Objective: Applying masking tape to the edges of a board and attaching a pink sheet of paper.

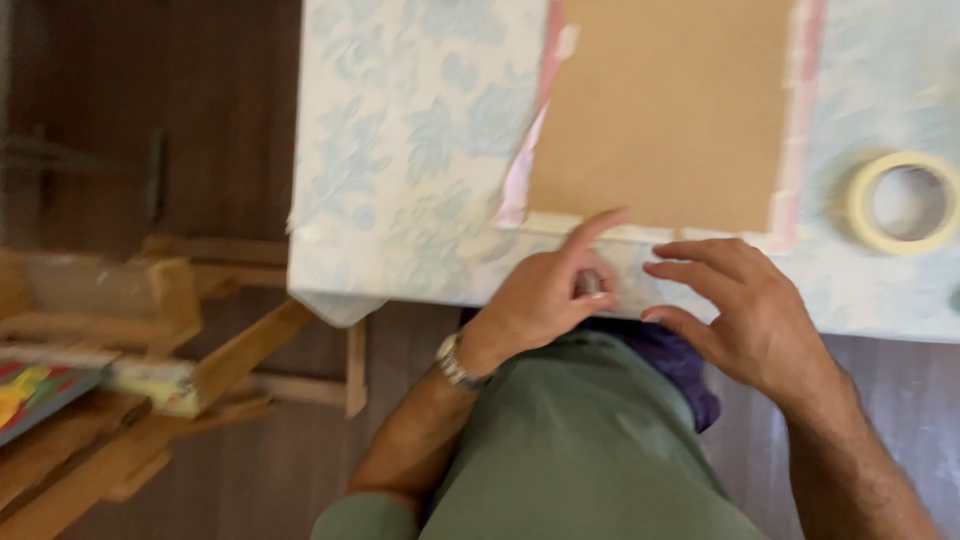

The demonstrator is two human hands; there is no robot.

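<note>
One board lies taped on the table. Your left hand presses one finger on its near tape strip, holding nothing; your right hand hovers, fingers spread. One tape roll sits right.

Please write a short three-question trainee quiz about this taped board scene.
1. True or false: the roll of masking tape lies on the brown board.
2. Which hand presses a finger on the tape strip along the board's near edge: A left hand, B right hand?
3. Fill in: the left wrist wears a ____.

Key: 1 false, it lies beside the board on the floral tablecloth. 2 A. 3 wristwatch.
</note>
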